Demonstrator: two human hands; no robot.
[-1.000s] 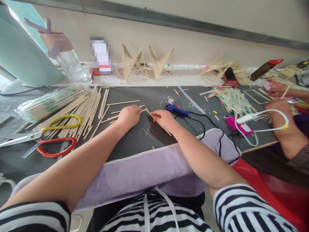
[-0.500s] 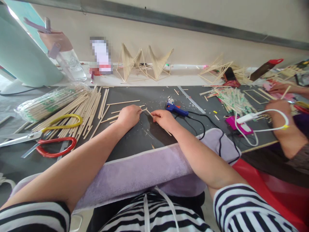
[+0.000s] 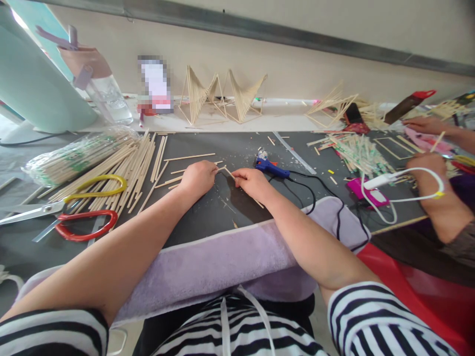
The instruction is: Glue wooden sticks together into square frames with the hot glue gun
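My left hand (image 3: 199, 179) pinches one thin wooden stick near the middle of the dark table (image 3: 193, 225). In my right hand (image 3: 252, 184) is a second wooden stick (image 3: 259, 202), which runs out under the palm toward the lower right. The ends of the two sticks meet at an angle between my hands. Several cut sticks (image 3: 191, 157) lie just left of and behind my left hand. A blue glue gun (image 3: 272, 167) rests on the table behind my right hand, its nozzle end pointing away from me.
Scissors (image 3: 61, 210), loose sticks (image 3: 143, 168) and a bagged bundle (image 3: 79, 153) lie left. Stick models (image 3: 237, 101), a bottle (image 3: 107, 91) and a phone (image 3: 156, 86) stand behind. At right are a pink power adapter (image 3: 371, 193), cables and another person's hands (image 3: 428, 165).
My hands and the two sticks have hardly moved. At the right, the other person's farther hand has shifted a little up and to the left.
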